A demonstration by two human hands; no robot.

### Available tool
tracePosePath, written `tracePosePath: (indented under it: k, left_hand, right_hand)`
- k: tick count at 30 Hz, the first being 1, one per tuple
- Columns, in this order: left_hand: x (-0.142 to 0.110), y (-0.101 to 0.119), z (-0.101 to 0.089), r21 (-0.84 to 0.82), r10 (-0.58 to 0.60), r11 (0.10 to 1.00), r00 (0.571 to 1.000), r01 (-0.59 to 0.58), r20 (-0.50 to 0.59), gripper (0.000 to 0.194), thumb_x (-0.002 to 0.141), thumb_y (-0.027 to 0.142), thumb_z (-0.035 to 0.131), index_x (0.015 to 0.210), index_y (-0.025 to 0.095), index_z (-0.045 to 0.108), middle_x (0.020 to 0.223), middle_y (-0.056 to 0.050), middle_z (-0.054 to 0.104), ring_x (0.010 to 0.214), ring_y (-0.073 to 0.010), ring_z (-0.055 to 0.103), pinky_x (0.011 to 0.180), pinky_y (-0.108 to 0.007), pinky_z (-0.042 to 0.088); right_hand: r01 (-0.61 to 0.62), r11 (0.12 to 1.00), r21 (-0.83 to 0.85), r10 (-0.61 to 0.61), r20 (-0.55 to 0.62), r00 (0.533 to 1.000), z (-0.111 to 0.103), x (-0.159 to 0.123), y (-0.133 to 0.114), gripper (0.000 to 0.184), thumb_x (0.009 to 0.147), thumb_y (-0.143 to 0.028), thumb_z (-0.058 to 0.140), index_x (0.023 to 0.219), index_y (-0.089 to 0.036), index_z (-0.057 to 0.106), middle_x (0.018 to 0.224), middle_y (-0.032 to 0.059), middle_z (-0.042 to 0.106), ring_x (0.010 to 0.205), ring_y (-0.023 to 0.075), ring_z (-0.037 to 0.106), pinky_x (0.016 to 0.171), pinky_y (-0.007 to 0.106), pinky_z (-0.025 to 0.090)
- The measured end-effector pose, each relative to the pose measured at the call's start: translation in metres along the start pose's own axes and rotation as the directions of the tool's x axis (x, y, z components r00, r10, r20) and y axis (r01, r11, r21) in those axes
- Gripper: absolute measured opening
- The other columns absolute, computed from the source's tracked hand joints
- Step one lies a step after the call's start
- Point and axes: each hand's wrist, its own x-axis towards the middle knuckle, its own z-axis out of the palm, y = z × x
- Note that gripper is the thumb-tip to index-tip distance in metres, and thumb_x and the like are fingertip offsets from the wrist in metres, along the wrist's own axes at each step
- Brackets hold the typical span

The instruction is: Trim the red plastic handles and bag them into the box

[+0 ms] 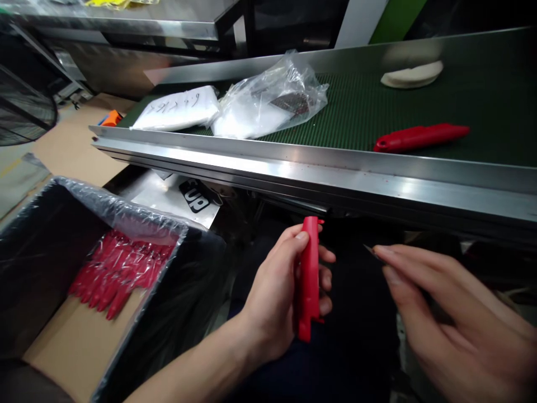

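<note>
The left hand is closed around a red plastic piece, which stands nearly upright in front of the person, below the conveyor edge, with the thumb pressing on its side. The right hand is apart from it, pinching between thumb and forefinger a small pointed tool – its exact kind I cannot tell. At the left there is a black bin; inside it, several red parts lie side by side under shiny clear plastic, next to a sheet of cardboard. On the green belt, a clear bag contains something white and something dark – it touches a white packet with handwriting. Farther right lies another red piece.
</note>
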Motion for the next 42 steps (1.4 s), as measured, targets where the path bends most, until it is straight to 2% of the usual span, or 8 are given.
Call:
tracePosePath:
  k: [9,14,21,31,34,38,42]
  left_hand:
    - [0.003,0.005,0.001,0.002,0.057,0.998,0.998,-0.057,0.009,0.025,0.092,0.040,0.049,0.112,0.026,0.054,0.087,-0.002,0.057,0.063,-0.0116,0.048,0.044,-0.018,0.038]
    - [0.002,0.006,0.005,0.031,0.112,0.993,0.994,-0.113,0.013,0.025,0.092,0.040,0.048,0.112,0.026,0.055,0.087,-0.002,0.057,0.063,-0.0113,0.048,0.044,-0.017,0.038]
    - [0.006,0.006,0.005,-0.043,0.052,0.998,0.999,-0.052,0.006,0.025,0.094,0.038,0.046,0.112,0.025,0.055,0.087,-0.003,0.056,0.062,-0.0107,0.049,0.044,-0.017,0.040]
    - [0.009,0.006,0.003,-0.101,0.002,0.995,0.999,-0.007,-0.042,0.026,0.094,0.038,0.046,0.112,0.022,0.055,0.087,-0.004,0.056,0.061,-0.0104,0.049,0.043,-0.017,0.041]
    - [0.007,0.005,0.004,-0.035,0.033,0.999,0.999,-0.034,-0.014,0.025,0.094,0.039,0.047,0.111,0.024,0.054,0.088,-0.003,0.056,0.063,-0.0102,0.049,0.044,-0.017,0.040]
    - [-0.002,-0.002,0.001,0.125,0.088,0.987,0.992,-0.098,0.085,0.027,0.086,0.032,0.065,0.109,0.026,0.052,0.091,0.000,0.057,0.062,-0.0081,0.048,0.045,-0.016,0.039]
    - [-0.008,-0.008,-0.003,0.171,0.040,0.983,0.982,-0.072,0.186,0.025,0.087,0.030,0.063,0.108,0.025,0.051,0.089,0.000,0.057,0.056,-0.0067,0.049,0.043,-0.015,0.038]
  right_hand:
    - [0.060,0.998,0.027,-0.061,0.045,0.997,-0.001,-0.001,-0.002,0.026,0.086,-0.008,0.062,0.107,-0.022,0.070,0.105,0.0037,0.067,0.091,0.0152,0.065,0.079,0.029,0.051]
    - [0.051,0.998,0.041,-0.054,0.069,0.996,-0.001,-0.001,-0.002,0.024,0.087,-0.008,0.062,0.106,-0.020,0.069,0.106,0.0050,0.067,0.093,0.0146,0.065,0.079,0.027,0.051]
    - [0.112,0.991,0.069,-0.117,0.086,0.989,-0.003,-0.004,0.002,0.029,0.086,-0.007,0.062,0.111,-0.020,0.069,0.107,0.0052,0.066,0.094,0.0161,0.064,0.081,0.029,0.050]
    - [0.080,0.989,0.127,-0.096,0.124,0.988,-0.003,-0.012,-0.009,0.031,0.086,-0.005,0.057,0.111,-0.019,0.067,0.110,0.0051,0.064,0.099,0.0178,0.062,0.080,0.030,0.049]
    - [0.069,0.991,0.117,-0.082,0.109,0.991,0.000,-0.009,-0.014,0.030,0.086,-0.004,0.057,0.111,-0.019,0.067,0.109,0.0046,0.065,0.097,0.0169,0.062,0.081,0.031,0.049]
    - [0.092,0.994,0.063,-0.093,0.017,0.996,0.002,0.002,-0.016,0.032,0.083,0.000,0.060,0.109,-0.018,0.067,0.107,0.0049,0.067,0.096,0.0170,0.063,0.084,0.032,0.049]
    - [0.160,0.987,0.027,-0.160,0.005,0.987,0.000,0.012,-0.013,0.037,0.079,0.005,0.062,0.111,-0.011,0.067,0.108,0.0092,0.066,0.099,0.0190,0.063,0.086,0.034,0.050]
